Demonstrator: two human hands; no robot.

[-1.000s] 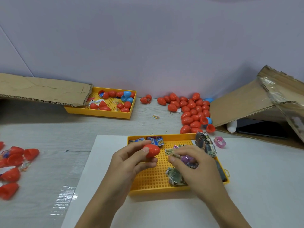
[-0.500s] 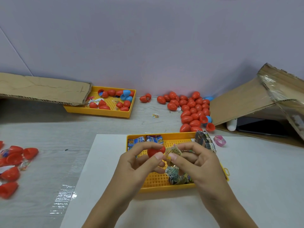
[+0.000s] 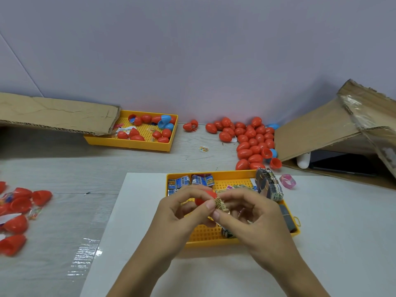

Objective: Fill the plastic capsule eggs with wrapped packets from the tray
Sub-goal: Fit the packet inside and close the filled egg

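Above the yellow perforated plastic tray (image 3: 233, 176) at the table's near edge, the left hand (image 3: 182, 213) holds a red plastic capsule egg (image 3: 204, 198) between curled fingers, and the right hand (image 3: 250, 213) pinches a small printed wrapped packet (image 3: 221, 204) against the egg. I think the packet may slip or jam at the opening if it goes in crooked, because it looks stiff.

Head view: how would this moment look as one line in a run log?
step: packet to egg | left hand: holds red egg | right hand: pinches packet at egg | place: over tray
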